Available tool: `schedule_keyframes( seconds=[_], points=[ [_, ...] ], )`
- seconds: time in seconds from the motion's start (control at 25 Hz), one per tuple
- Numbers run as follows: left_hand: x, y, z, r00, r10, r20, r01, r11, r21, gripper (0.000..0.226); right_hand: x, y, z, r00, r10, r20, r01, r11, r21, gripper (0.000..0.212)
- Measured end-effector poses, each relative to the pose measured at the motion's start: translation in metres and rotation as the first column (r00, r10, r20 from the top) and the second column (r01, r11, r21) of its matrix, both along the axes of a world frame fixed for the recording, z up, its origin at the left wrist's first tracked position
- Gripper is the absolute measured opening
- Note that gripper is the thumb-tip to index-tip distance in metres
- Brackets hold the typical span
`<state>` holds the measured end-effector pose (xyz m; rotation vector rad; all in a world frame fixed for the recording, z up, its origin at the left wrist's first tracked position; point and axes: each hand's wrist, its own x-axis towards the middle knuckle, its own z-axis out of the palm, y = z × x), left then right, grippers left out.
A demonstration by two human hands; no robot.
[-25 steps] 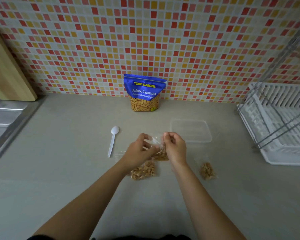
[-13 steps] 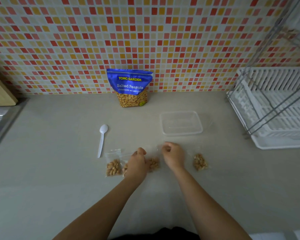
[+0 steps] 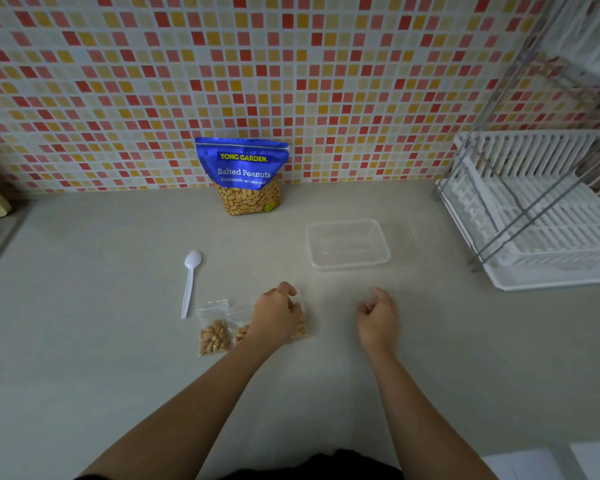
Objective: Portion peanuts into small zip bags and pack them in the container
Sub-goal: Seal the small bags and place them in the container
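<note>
Counting three filled zip bags (image 3: 213,336) nearer me and left of the container (image 3: 347,263), none packed yet; my left hand (image 3: 274,317) pinches the rightmost bag (image 3: 300,330), my right hand (image 3: 378,317) curls, grip untellable.

Glossy pouch (image 3: 243,168), clear plastic container (image 3: 383,238), white plastic spoon (image 3: 189,285), smooth matt counter (image 3: 101,306); rack frame (image 3: 492,109) probably metal.

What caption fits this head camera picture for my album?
Left hand holds a zip bag of peanuts beside filled bags; the clear container sits empty behind.
</note>
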<state>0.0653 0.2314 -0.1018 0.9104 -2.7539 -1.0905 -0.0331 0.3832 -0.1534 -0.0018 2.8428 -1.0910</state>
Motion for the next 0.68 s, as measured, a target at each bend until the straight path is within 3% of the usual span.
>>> schedule_keyframes(
  seconds=[0.16, 0.28, 0.4, 0.52, 0.68],
  points=[
    [0.002, -0.006, 0.008, 0.998, -0.059, -0.024, 0.061, 0.991, 0.115, 0.031, 0.024, -0.020, 0.015, 0.986, 0.119, 0.118, -0.056, 0.897, -0.439, 0.012],
    [0.006, -0.014, 0.019, 0.996, -0.028, -0.086, 0.051, 0.957, 0.287, 0.038, 0.032, -0.040, 0.036, 0.974, 0.194, 0.119, -0.081, 0.784, -0.616, 0.004],
    [0.010, -0.031, 0.034, 0.961, 0.151, -0.231, -0.010, 0.856, 0.517, 0.028, 0.031, -0.059, 0.062, 0.962, 0.246, 0.120, -0.090, 0.698, -0.711, 0.008],
    [0.013, -0.045, 0.061, 0.920, 0.219, -0.326, 0.045, 0.766, 0.641, 0.004, 0.030, -0.074, 0.093, 0.947, 0.307, 0.096, -0.122, 0.618, -0.776, 0.011],
    [0.012, -0.054, 0.097, 0.867, 0.266, -0.422, 0.106, 0.729, 0.676, 0.013, 0.028, -0.092, 0.125, 0.944, 0.328, -0.033, -0.222, 0.556, -0.801, 0.011]
  ],
)
